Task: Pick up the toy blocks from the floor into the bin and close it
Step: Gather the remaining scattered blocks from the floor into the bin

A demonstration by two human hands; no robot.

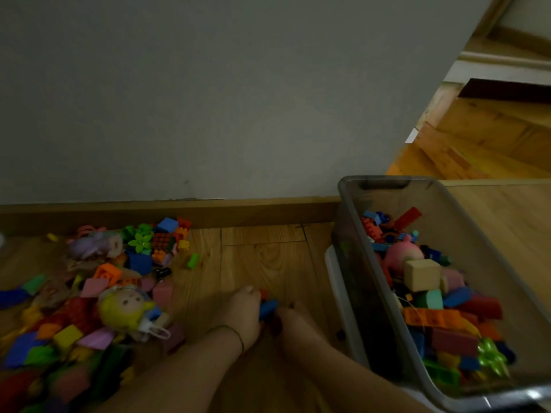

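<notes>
Pickup step: left hand (238,312) grips blue block (267,307) on floor (262,257); right hand (293,320) alongside, grip unclear. Next, probably: carry rightward into bin (387,178).

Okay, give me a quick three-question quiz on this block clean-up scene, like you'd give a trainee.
1. True or false: the bin already holds some blocks.
2. Where is the blue block? A) inside the bin. B) between the left hand and the right hand. C) up on the skirting board.
3. Fill in: seen from the head camera, the loose pile of blocks lies to the ___ of the bin.

Key: 1 true; 2 B; 3 left.
</notes>
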